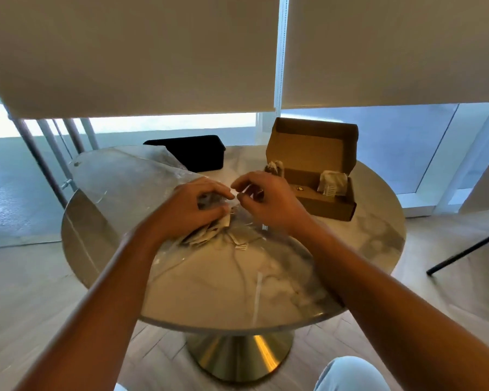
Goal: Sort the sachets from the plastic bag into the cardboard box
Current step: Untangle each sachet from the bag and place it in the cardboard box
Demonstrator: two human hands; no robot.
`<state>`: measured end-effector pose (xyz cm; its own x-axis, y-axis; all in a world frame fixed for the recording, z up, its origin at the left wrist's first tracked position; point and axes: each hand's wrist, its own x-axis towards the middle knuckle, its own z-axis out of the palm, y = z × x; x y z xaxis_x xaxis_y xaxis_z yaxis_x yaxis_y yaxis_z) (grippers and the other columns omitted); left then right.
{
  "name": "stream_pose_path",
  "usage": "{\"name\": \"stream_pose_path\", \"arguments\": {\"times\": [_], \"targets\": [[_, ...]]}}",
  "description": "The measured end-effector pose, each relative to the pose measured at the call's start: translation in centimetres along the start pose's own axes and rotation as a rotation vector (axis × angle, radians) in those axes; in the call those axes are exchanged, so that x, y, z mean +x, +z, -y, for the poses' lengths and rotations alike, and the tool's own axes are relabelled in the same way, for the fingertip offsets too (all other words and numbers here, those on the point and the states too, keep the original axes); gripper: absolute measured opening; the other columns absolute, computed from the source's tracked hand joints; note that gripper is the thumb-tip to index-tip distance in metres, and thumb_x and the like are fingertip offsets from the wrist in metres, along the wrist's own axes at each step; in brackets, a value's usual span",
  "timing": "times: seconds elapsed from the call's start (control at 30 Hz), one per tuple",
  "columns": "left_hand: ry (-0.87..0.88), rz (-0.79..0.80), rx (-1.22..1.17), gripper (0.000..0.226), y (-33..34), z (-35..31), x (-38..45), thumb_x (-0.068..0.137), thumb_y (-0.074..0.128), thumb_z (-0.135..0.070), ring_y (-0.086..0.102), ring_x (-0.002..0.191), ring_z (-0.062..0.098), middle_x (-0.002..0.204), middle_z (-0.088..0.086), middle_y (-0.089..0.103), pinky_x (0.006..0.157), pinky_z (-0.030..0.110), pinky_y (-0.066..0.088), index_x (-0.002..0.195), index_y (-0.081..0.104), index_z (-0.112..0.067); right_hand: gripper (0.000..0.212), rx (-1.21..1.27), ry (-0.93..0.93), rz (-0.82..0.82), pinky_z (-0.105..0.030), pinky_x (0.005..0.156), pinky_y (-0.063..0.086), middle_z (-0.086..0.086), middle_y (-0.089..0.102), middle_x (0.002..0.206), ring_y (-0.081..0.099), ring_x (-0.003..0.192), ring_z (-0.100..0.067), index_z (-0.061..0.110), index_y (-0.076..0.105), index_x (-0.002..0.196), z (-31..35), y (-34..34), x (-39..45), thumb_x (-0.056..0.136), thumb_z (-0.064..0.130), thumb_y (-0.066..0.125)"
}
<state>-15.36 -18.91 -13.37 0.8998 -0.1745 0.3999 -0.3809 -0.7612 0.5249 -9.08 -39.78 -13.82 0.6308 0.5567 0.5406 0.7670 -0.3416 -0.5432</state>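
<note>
My round marble-look table (280, 277) on its brass pedestal carries four things: the clear plastic bag (130, 187) spread across the left half with a heap of sachets (209, 235) in it, the open cardboard box (314, 176) at the far right, and a black case (192, 150) at the far edge.

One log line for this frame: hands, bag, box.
left hand: grips plastic bag | right hand: fingers curled at bag mouth, hold unclear | cardboard box: open, sachets inside
</note>
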Motion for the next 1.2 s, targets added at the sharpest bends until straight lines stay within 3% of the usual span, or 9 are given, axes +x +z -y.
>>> {"name": "stream_pose_path", "arguments": {"times": [0.13, 0.3, 0.53, 0.67, 0.73, 0.83, 0.9, 1.07, 1.2], "targets": [[0.062, 0.028, -0.050, 0.033, -1.2, 1.0, -1.0, 0.085, 0.079, -0.026, 0.054, 0.119, -0.004, 0.129, -0.011, 0.060, 0.094, 0.007, 0.043, 0.117, 0.071, -0.029, 0.020, 0.110, -0.030, -0.037, -0.021, 0.083, 0.057, 0.003, 0.068, 0.103, 0.064, 0.093, -0.010, 0.015, 0.070, 0.109, 0.2, 1.4, 0.1, 0.093, 0.004, 0.068], [0.115, -0.048, 0.003, 0.027, -0.7, 2.0, -1.3, 0.083, 0.080, -0.030, 0.058, 0.115, 0.004, 0.119, -0.014, 0.065, 0.100, 0.026, 0.050, 0.110, 0.073, -0.028, 0.020, 0.147, -0.001, -0.046, -0.035, 0.082, 0.057, -0.001, 0.066, 0.098, 0.062, 0.091, -0.015, 0.015, 0.069, 0.102, -0.7, 0.8, -0.3, 0.089, 0.001, 0.066], [0.214, -0.223, 0.120, 0.013, -0.4, 2.4, -1.4, 0.084, 0.077, -0.018, 0.063, 0.094, 0.008, 0.100, -0.004, 0.069, 0.083, 0.038, 0.054, 0.096, 0.075, -0.019, 0.025, 0.008, -0.130, 0.233, -0.010, 0.075, 0.044, 0.004, 0.057, 0.108, 0.057, 0.093, -0.010, 0.019, 0.075, 0.108, -0.9, 1.1, -0.4, 0.084, 0.016, 0.081], [0.218, -0.206, 0.115, 0.019, -0.4, 2.0, -1.7, 0.087, 0.068, -0.035, 0.059, 0.096, 0.009, 0.099, -0.006, 0.066, 0.084, 0.035, 0.051, 0.097, 0.072, -0.020, 0.015, 0.076, -0.160, 0.105, -0.011, 0.077, 0.044, 0.004, 0.058, 0.108, 0.057, 0.094, -0.007, 0.015, 0.077, 0.104, -0.9, 1.1, -0.2, 0.089, 0.020, 0.079], [0.197, -0.186, 0.103, 0.029, -0.2, 2.0, -1.8, 0.087, 0.064, -0.046, 0.055, 0.097, 0.004, 0.101, -0.013, 0.062, 0.084, 0.026, 0.048, 0.101, 0.070, -0.022, 0.012, 0.158, -0.100, 0.049, -0.018, 0.076, 0.048, 0.006, 0.062, 0.106, 0.059, 0.092, -0.008, 0.017, 0.075, 0.102, -0.8, 0.9, -0.2, 0.091, 0.020, 0.077], [0.164, -0.187, 0.113, 0.036, 0.1, 2.3, -1.8, 0.086, 0.065, -0.056, 0.051, 0.095, -0.002, 0.101, -0.027, 0.054, 0.084, 0.016, 0.040, 0.106, 0.066, -0.026, 0.013, 0.234, -0.038, 0.035, -0.049, 0.077, 0.056, 0.001, 0.071, 0.099, 0.066, 0.090, -0.022, 0.015, 0.074, 0.106, -0.8, 0.8, -0.1, 0.094, 0.021, 0.074], [0.168, -0.214, 0.120, 0.039, 0.1, 2.3, -1.6, 0.088, 0.061, -0.058, 0.052, 0.092, 0.002, 0.101, -0.020, 0.058, 0.083, 0.018, 0.042, 0.108, 0.066, -0.024, 0.017, 0.286, -0.041, 0.037, -0.055, 0.078, 0.057, -0.003, 0.073, 0.095, 0.068, 0.087, -0.028, 0.011, 0.073, 0.109, -0.7, 0.6, -0.1, 0.094, 0.020, 0.073], [0.122, -0.241, 0.055, 0.040, 0.1, 1.8, -1.5, 0.089, 0.056, -0.061, 0.061, 0.093, 0.010, 0.102, -0.009, 0.064, 0.082, 0.034, 0.055, 0.111, 0.064, -0.029, 0.023, 0.415, -0.032, 0.023, -0.047, 0.083, 0.061, -0.007, 0.074, 0.098, 0.072, 0.091, -0.028, 0.007, 0.070, 0.112, -0.2, 0.5, -0.2, 0.093, 0.018, 0.073], [0.058, -0.200, -0.010, 0.040, 0.4, 1.3, -1.7, 0.085, 0.057, -0.066, 0.062, 0.097, 0.006, 0.104, -0.016, 0.065, 0.087, 0.029, 0.054, 0.114, 0.058, -0.039, 0.013, 0.570, 0.005, -0.064, -0.029, 0.078, 0.059, -0.002, 0.075, 0.095, 0.073, 0.089, -0.019, 0.007, 0.068, 0.109, -0.1, 0.0, -0.1, 0.096, 0.005, 0.068]]}}
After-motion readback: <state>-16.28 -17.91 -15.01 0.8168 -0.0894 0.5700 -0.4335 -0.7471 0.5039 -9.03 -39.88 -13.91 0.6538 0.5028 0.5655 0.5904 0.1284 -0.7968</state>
